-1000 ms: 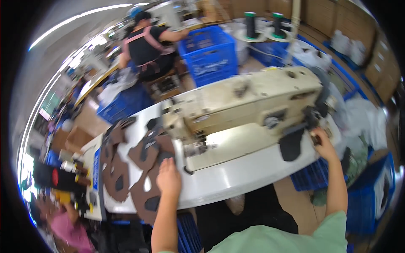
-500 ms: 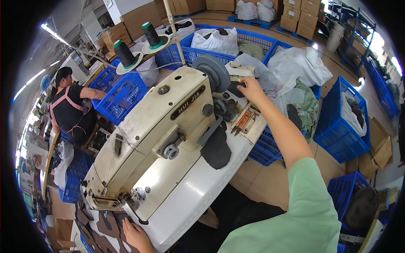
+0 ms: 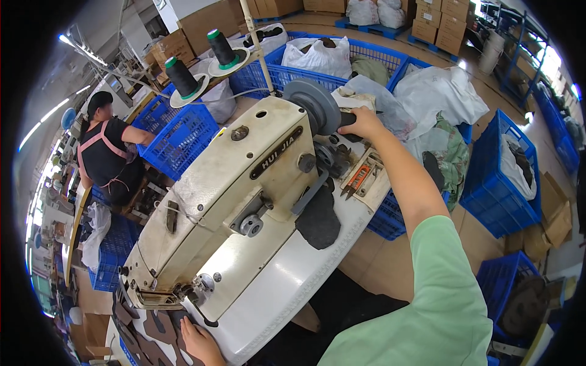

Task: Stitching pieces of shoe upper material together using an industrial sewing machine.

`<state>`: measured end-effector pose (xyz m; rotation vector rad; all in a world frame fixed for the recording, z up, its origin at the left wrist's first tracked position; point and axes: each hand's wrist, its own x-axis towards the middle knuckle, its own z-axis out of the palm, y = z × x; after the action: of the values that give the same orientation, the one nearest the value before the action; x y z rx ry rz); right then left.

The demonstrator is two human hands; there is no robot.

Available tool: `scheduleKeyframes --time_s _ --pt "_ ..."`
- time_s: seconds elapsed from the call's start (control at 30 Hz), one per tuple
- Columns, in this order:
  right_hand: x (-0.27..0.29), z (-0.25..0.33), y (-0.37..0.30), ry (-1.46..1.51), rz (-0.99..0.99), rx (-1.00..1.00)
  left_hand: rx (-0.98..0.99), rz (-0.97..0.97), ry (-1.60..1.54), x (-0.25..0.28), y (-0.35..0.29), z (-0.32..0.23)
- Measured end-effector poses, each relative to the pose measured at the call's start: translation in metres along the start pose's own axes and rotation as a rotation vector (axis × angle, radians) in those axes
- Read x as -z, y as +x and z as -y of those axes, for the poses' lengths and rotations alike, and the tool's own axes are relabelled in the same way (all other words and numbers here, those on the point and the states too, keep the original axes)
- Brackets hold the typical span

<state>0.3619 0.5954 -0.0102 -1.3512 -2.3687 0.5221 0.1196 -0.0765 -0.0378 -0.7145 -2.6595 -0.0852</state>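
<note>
Right hand: off the table edge 1 s ago, now gripping beside the handwheel of the sewing machine.
Left hand: slid from mid-table down to the dark fabric pieces below the machine's needle end.

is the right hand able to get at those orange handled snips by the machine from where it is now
Probably yes. The right hand is up at the grey handwheel, and the orange-handled snips lie uncovered on the table just below its forearm, with nothing between them.
</note>
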Motion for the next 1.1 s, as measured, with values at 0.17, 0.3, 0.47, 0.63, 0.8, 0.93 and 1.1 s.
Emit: scheduleKeyframes --time_s 0.17,0.3,0.47,0.63,0.8,0.93,1.1 --pt "0.012 0.004 -0.007 -0.054 -0.066 -0.091 0.027 0.016 -0.016 -0.003 0.002 -0.007" --pt "0.009 0.021 -0.013 0.022 -0.257 -0.136 0.019 -0.005 0.011 -0.005 -0.005 0.012" --pt "0.05 -0.033 -0.037 0.347 -0.656 -0.117 0.403 -0.069 -0.329 0.024 0.02 0.013" --pt "0.09 0.08 -0.184 0.93 -0.914 0.253 0.534 -0.446 -0.576 0.061 0.016 0.048" --pt "0.048 0.255 -0.326 0.65 0.013 1.035 0.617 -0.666 -0.764 0.095 -0.034 0.035" --pt "-0.037 0.351 -0.374 0.836 0.214 1.261 0.636 -0.696 -1.031 0.13 -0.059 -0.023" --pt "-0.061 0.409 -0.428 0.773 0.544 1.128 0.6 -0.753 -1.346 0.116 -0.088 -0.055"
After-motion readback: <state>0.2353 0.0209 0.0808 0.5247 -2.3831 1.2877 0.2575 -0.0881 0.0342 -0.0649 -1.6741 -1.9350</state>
